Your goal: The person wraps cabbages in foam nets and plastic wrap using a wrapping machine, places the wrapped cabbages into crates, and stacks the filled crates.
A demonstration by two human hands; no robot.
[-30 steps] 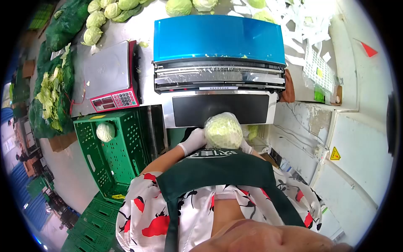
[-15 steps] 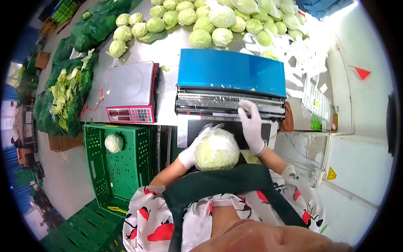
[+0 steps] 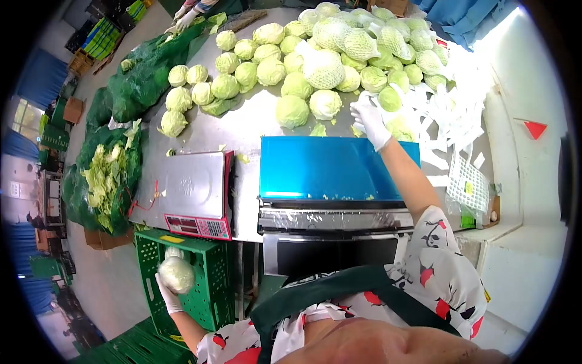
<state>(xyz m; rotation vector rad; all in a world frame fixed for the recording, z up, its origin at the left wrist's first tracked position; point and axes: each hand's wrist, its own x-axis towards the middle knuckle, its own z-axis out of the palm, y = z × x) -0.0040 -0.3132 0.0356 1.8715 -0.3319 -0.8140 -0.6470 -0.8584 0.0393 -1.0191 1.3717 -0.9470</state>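
Observation:
A cabbage wrapped in clear film (image 3: 177, 276) is in my gloved left hand (image 3: 168, 293), held over the green crate (image 3: 221, 282) at the lower left. Another pale cabbage (image 3: 173, 252) shows behind it, partly hidden. My gloved right hand (image 3: 370, 121) is stretched beyond the blue-lidded wrapping machine (image 3: 330, 167), beside the loose cabbages. Its fingers are apart and slightly bent, holding nothing. Nearest to it are a bare cabbage (image 3: 325, 104) on the left and another cabbage (image 3: 390, 99) on the right.
A red and silver scale (image 3: 195, 185) stands left of the machine. Cabbages in foam nets (image 3: 330, 33) are heaped at the back, with white foam netting (image 3: 433, 121) to the right. Green mesh sacks (image 3: 130, 91) line the left edge. Another person's gloved hands (image 3: 187, 18) show at the top.
My left hand has carried the wrapped cabbage from in front of the machine leftward to the crate. My right hand has moved from the machine's front to the cabbages behind it. The view has shifted.

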